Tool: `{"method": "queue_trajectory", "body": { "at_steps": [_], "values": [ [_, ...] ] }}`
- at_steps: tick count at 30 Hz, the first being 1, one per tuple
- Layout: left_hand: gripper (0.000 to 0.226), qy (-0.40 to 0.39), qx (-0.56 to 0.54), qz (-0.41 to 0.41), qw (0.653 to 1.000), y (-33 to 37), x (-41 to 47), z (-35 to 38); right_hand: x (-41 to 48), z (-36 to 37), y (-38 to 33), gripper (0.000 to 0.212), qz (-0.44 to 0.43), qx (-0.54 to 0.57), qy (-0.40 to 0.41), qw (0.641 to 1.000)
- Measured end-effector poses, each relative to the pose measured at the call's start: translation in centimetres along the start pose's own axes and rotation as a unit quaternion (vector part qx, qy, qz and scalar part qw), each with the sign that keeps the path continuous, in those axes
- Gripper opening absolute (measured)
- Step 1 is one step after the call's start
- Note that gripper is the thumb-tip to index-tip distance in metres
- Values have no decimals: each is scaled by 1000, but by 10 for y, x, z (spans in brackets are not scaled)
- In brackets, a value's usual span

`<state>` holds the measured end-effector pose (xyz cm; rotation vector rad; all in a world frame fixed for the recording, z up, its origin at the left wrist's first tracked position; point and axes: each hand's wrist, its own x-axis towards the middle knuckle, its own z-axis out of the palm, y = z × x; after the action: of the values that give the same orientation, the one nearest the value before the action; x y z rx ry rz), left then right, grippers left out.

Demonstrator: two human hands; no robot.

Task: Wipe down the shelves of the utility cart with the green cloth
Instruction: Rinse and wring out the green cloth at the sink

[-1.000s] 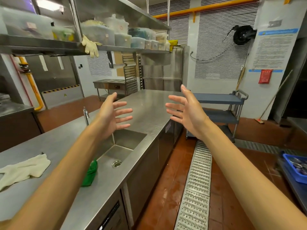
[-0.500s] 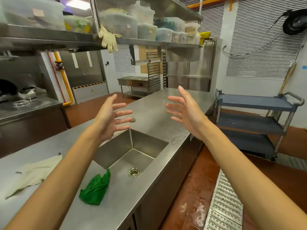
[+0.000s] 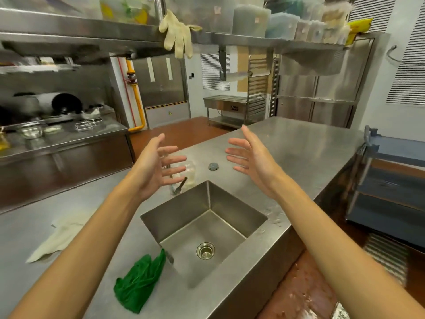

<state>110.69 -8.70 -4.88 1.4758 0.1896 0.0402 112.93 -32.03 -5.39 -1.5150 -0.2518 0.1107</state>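
While both arms are held out over it, most of the view is filled by a steel bench [image 3: 299, 143] that runs from the near left to the far right. An overhead shelf [image 3: 69, 26] is seen above it on the far side, loaded with blurred plastic tubs.

The utility cart [image 3: 395, 180] is found at the right edge, standing on the red floor just beside the bench's right end and well apart from both hands. Three blue-grey shelves are stacked in it, and its long side is turned towards the bench; its right part is cut off by the frame.

A square sink [image 3: 184, 217] is set into the bench near the middle, with a round drain [image 3: 205, 250] in its bottom.

The left hand [image 3: 151, 171] and the right hand [image 3: 255, 162] are raised above the far rim of the sink, palms turned towards each other. The fingers of each are spread and only slightly bent, so each grip is open and nothing is held.

The green cloth [image 3: 138, 284] is left crumpled on the bench at the near left corner of the sink. Its long axis is laid from near left to far right, and its narrow tip is pointed at the sink rim, which it reaches. It is touched by neither hand.

A pale cloth [image 3: 62, 238] is spread flat farther left, partly hidden by the left forearm. A pale glove [image 3: 177, 33] is hung over the shelf edge, fingers down. A small grey disc [image 3: 213, 166] is seen on the bench between the hands.
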Motion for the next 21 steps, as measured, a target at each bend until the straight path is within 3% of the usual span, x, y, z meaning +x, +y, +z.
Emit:
{"method": "queue_trajectory", "body": {
  "at_steps": [11, 21],
  "values": [
    [52, 70, -22, -36, 997, -34, 77, -64, 119, 56, 62, 61, 42, -19, -63, 997],
    [54, 140, -62, -99, 983, -96, 117, -155, 177, 150, 113, 61, 129, -40, -123, 983]
  ]
}}
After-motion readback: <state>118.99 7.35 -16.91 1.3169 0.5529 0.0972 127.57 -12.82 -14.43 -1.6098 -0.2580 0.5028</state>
